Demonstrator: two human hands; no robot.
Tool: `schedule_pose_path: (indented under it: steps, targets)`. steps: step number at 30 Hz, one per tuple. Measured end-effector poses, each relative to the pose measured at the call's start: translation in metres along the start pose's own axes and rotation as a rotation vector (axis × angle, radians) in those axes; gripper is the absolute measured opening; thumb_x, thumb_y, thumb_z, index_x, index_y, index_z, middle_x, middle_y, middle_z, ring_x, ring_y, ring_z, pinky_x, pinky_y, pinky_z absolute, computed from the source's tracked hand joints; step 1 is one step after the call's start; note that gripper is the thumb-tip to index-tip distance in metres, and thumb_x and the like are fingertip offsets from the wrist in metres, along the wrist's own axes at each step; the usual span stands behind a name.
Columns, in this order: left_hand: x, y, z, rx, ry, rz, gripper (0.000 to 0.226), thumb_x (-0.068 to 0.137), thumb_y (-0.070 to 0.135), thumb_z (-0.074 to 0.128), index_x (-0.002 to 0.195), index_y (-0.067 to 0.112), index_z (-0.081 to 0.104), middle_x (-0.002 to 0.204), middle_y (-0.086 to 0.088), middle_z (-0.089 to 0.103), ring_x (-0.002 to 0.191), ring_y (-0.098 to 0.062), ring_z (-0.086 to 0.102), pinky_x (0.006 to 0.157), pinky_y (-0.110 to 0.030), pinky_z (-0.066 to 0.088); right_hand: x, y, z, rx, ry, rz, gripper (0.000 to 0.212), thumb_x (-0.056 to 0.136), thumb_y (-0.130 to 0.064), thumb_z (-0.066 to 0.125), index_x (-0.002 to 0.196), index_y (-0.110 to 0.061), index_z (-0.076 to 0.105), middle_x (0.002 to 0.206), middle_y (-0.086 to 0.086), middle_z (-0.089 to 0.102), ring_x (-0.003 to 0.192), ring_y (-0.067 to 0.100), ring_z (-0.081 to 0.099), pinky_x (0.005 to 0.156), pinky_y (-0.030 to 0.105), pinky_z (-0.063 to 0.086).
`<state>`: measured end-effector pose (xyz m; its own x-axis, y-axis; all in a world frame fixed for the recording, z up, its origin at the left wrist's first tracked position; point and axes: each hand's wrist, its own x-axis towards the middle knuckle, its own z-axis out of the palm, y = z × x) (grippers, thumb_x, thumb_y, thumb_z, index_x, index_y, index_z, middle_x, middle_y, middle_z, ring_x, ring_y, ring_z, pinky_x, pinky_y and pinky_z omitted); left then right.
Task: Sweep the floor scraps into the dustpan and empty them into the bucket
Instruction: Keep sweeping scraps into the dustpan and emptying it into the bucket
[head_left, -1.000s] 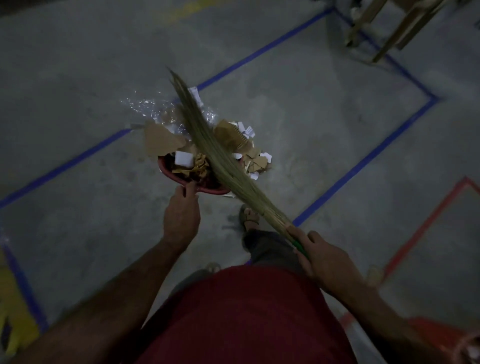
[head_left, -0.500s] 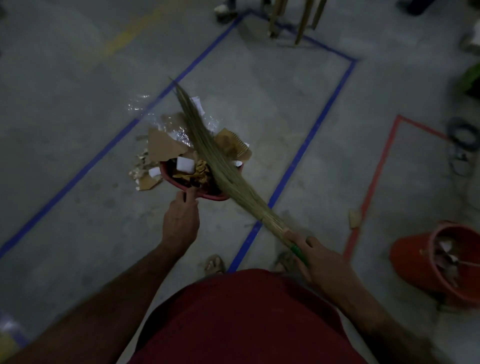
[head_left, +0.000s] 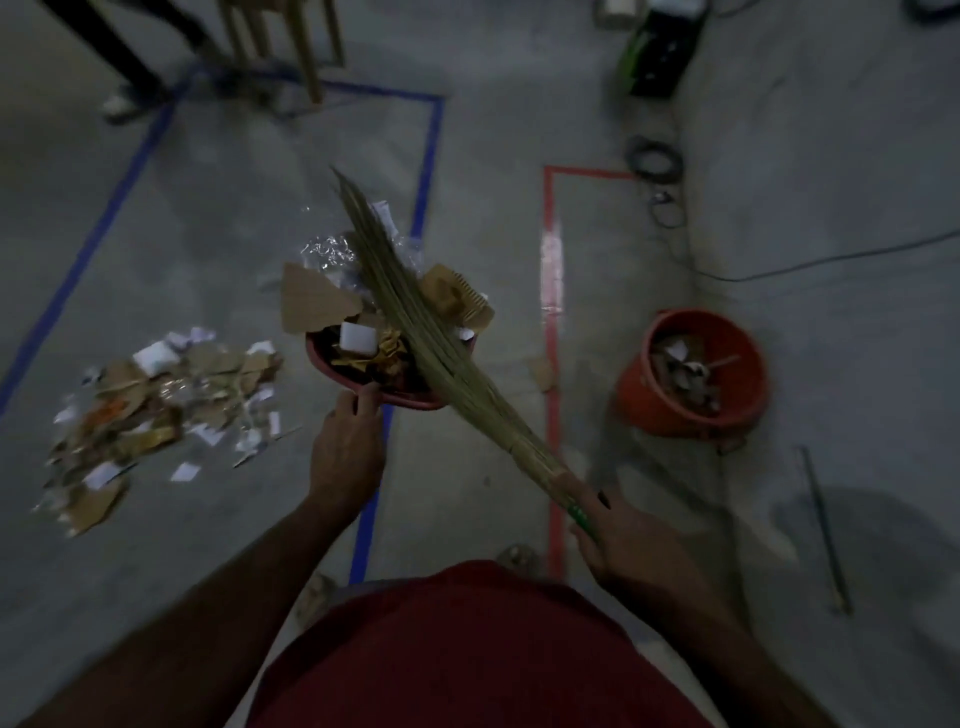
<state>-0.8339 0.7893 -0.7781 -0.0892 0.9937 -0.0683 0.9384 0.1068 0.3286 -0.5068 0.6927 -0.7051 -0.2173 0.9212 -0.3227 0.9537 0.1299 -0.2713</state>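
My left hand (head_left: 347, 448) grips the near rim of a red dustpan (head_left: 332, 370), held off the floor and heaped with cardboard, white paper and clear plastic. My right hand (head_left: 621, 535) holds the green handle of a straw broom (head_left: 431, 338), whose bristles lie across the load and pin it down. An orange bucket (head_left: 649, 410) with scraps inside stands on the floor to the right, apart from the dustpan. A pile of floor scraps (head_left: 156, 405) lies to the left.
Blue tape lines (head_left: 428, 171) and a red tape line (head_left: 551, 291) mark the grey floor. Wooden stool legs (head_left: 306, 47) and a person's legs (head_left: 119, 57) are at the back left. Cables (head_left: 654, 161) and a black-and-green box (head_left: 660, 52) lie at the back right; a thin rod (head_left: 826, 530) lies at right.
The view has swung right: the bucket now sits closer to centre and the floor pile shows at left. Both hands keep the loaded dustpan and broom together, carried toward the bucket.
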Motion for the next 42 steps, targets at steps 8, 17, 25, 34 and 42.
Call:
schedule_pose_path:
  steps: [8,17,25,34,42]
  targets:
    - [0.040,0.169,0.058,-0.025,-0.072,0.261,0.036,0.103,0.026,0.048,0.137,0.017,0.043,0.108,-0.013,0.054,0.079,-0.030,0.056,0.055,-0.036,0.043,-0.060,0.116,-0.033,0.173,0.039,0.274,0.053,0.088,-0.021,0.066,0.139,-0.027,0.052,0.080,-0.005,0.047,0.052,0.004,0.031,0.045,0.015,0.017]
    - [0.090,0.303,0.122,0.044,-0.246,0.519,0.041,0.096,0.017,0.057,0.134,0.018,0.044,0.102,-0.012,0.052,0.079,-0.034,0.054,0.054,-0.035,0.037,-0.087,0.189,-0.045,0.309,0.071,0.497,0.080,0.092,-0.032,0.058,0.154,-0.050,0.012,0.096,-0.002,0.054,0.058,0.013,0.054,0.046,0.032,0.048]
    - [0.136,0.403,0.185,0.032,-0.430,0.632,0.037,0.098,0.021,0.054,0.133,0.018,0.045,0.111,-0.012,0.050,0.088,-0.035,0.056,0.058,-0.038,0.041,-0.069,0.250,-0.054,0.318,0.088,0.681,0.078,0.093,-0.037,0.059,0.151,-0.053,0.010,0.098,-0.006,0.052,0.068,0.014,0.059,0.052,0.032,0.053]
    - [0.162,0.475,0.257,0.095,-0.535,0.614,0.051,0.092,0.011,0.061,0.136,0.020,0.038,0.114,-0.011,0.052,0.081,-0.031,0.058,0.056,-0.040,0.051,-0.037,0.340,-0.062,0.349,0.001,0.754,0.064,0.097,-0.036,0.054,0.152,-0.046,0.024,0.101,-0.004,0.053,0.071,0.014,0.059,0.056,0.023,0.046]
    - [0.174,0.552,0.335,0.162,-0.590,0.503,0.042,0.097,0.012,0.049,0.136,0.015,0.037,0.118,-0.016,0.051,0.087,-0.037,0.056,0.067,-0.047,0.051,0.001,0.477,-0.066,0.275,-0.135,0.650,0.062,0.097,-0.031,0.055,0.152,-0.042,0.027,0.089,-0.004,0.051,0.058,0.008,0.046,0.046,0.018,0.033]
